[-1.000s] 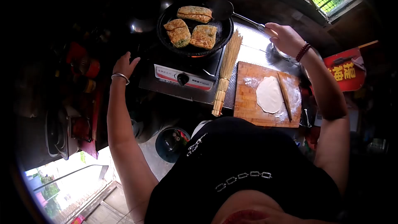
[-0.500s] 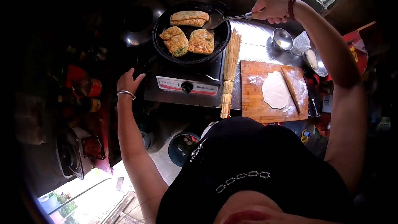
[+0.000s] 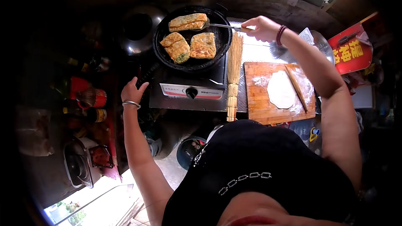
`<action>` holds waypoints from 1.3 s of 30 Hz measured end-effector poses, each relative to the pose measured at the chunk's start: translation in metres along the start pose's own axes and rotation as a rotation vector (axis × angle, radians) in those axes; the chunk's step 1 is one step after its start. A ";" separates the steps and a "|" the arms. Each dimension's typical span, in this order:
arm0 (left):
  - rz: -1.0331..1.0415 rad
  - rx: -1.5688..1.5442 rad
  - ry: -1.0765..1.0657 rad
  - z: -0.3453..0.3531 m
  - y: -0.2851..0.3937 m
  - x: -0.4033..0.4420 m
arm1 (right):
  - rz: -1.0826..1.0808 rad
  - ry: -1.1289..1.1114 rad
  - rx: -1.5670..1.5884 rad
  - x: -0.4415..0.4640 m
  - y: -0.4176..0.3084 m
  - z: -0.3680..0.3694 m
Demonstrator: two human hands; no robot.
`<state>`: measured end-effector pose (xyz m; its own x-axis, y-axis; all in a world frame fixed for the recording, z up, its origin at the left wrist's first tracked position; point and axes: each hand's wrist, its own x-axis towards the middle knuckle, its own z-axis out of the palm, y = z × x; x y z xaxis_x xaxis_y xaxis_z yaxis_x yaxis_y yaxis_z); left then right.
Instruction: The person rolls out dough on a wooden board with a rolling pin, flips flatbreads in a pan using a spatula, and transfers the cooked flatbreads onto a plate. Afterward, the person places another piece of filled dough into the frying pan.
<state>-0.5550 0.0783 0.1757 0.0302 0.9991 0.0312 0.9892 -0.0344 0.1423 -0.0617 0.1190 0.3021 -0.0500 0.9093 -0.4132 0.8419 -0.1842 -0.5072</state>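
Golden folded flatbreads [image 3: 203, 45], brown-patched; one seems green at a corner.

Adds up to three browned pastries [image 3: 203, 45], one pan [image 3: 222, 44], one spatula [image 3: 222, 25], one knob [image 3: 191, 93], one straw brush [image 3: 235, 62], one board [image 3: 257, 94], one dough round [image 3: 280, 90], one rolling pin [image 3: 296, 89]

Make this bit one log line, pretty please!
right hand: gripping spatula at far flatbread edge | left hand: beside pan handle, grip unclear | pan: three flatbreads, on stove | board: dough, rolling pin
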 end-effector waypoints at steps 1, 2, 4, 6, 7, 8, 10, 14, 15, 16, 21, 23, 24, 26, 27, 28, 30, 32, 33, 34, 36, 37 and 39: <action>-0.006 -0.010 -0.008 0.000 0.001 0.000 | -0.005 0.014 0.077 0.004 0.009 0.015; -0.003 -0.014 -0.009 0.001 0.000 0.000 | 0.005 0.014 0.136 0.006 0.015 0.030; 0.005 -0.019 -0.010 0.002 -0.002 0.001 | 0.048 -0.051 0.307 0.006 0.017 0.056; 0.000 -0.019 -0.012 0.001 -0.002 0.001 | 0.179 -0.226 0.606 0.014 0.022 0.075; 0.001 -0.020 -0.013 0.001 -0.001 0.001 | 0.218 -0.306 0.817 0.010 0.018 0.082; -0.001 -0.019 -0.014 0.000 0.000 0.001 | 0.142 -0.379 0.989 0.010 0.021 0.091; -0.008 -0.019 -0.010 0.001 0.000 0.000 | 0.074 -0.451 1.262 0.011 0.024 0.106; 0.020 -0.009 0.088 0.004 0.001 -0.002 | -0.013 -0.448 1.352 -0.007 0.036 0.122; 0.081 0.018 0.167 0.004 0.004 -0.003 | -0.023 -0.456 1.369 -0.013 0.039 0.122; 0.143 0.045 0.243 0.004 0.008 -0.003 | -0.032 -0.433 1.357 -0.019 0.041 0.121; 0.385 -0.275 0.451 -0.017 0.067 0.022 | -0.067 -0.373 1.379 -0.040 0.044 0.121; 0.302 -0.697 0.287 -0.024 0.103 0.036 | -0.055 -0.370 1.418 -0.041 0.041 0.122; 0.309 -0.730 0.276 -0.022 0.115 0.046 | -0.053 -0.364 1.409 -0.044 0.040 0.122; 0.330 -0.806 0.241 -0.015 0.133 0.067 | -0.048 -0.349 1.395 -0.053 0.039 0.121; 0.365 -0.754 0.266 -0.016 0.146 0.076 | -0.053 -0.355 1.406 -0.058 0.039 0.120; 0.401 -0.701 0.289 -0.018 0.160 0.084 | -0.058 -0.361 1.418 -0.063 0.040 0.119; 0.552 -0.551 0.364 -0.014 0.182 0.100 | -0.052 -0.366 1.445 -0.072 0.046 0.122; 0.672 -0.453 0.376 -0.003 0.200 0.117 | -0.039 -0.346 1.466 -0.081 0.049 0.120; 0.634 -0.466 0.336 0.002 0.208 0.124 | -0.033 -0.337 1.476 -0.087 0.048 0.119; 0.594 -0.479 0.296 0.006 0.216 0.131 | -0.004 -0.306 1.471 -0.093 0.043 0.115; 0.534 -0.526 0.235 0.015 0.236 0.140 | 0.018 -0.253 1.446 -0.098 0.043 0.111; 0.514 -0.561 0.212 0.020 0.248 0.142 | 0.029 -0.228 1.434 -0.100 0.042 0.109; 0.587 -0.518 0.125 0.033 0.271 0.146 | -0.010 -0.152 1.342 -0.106 0.034 0.107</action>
<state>-0.2779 0.2156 0.1866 0.4797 0.8045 0.3503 0.6232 -0.5934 0.5094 -0.0848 -0.0238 0.2478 -0.1852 0.8790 -0.4394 -0.3254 -0.4768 -0.8166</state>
